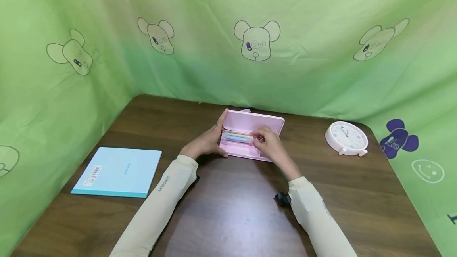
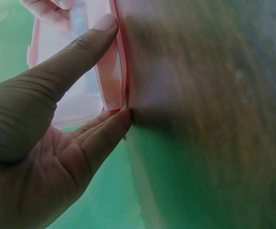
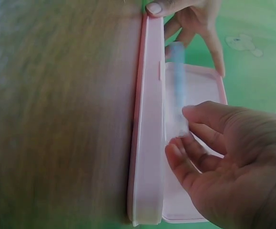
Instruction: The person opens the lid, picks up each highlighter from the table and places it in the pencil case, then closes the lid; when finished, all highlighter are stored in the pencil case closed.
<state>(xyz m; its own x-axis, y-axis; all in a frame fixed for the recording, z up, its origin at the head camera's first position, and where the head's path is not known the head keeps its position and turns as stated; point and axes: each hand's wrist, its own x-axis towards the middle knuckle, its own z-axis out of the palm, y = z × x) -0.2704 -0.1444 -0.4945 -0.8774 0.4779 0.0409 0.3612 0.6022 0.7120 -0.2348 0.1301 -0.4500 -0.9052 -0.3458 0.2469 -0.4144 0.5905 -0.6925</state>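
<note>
A pink pencil case (image 1: 253,122) lies with its lid raised near the back middle of the table. My left hand (image 1: 206,142) grips its left end; in the left wrist view the thumb (image 2: 92,40) lies along the front wall and the fingers reach round the end. Inside the case is a slim pastel bundle, seemingly pens (image 1: 236,138), mostly pale blue with some yellow. My right hand (image 1: 270,144) pinches the right end of this bundle between thumb and fingers. In the right wrist view the pale blue pens (image 3: 178,76) slant above the case's rim.
A light blue notebook (image 1: 119,171) with a barcode label lies on the left of the table (image 1: 228,209). At the right back is a white round clock (image 1: 348,137) with small feet. Green printed curtains (image 1: 207,70) hang close behind the table and at its sides.
</note>
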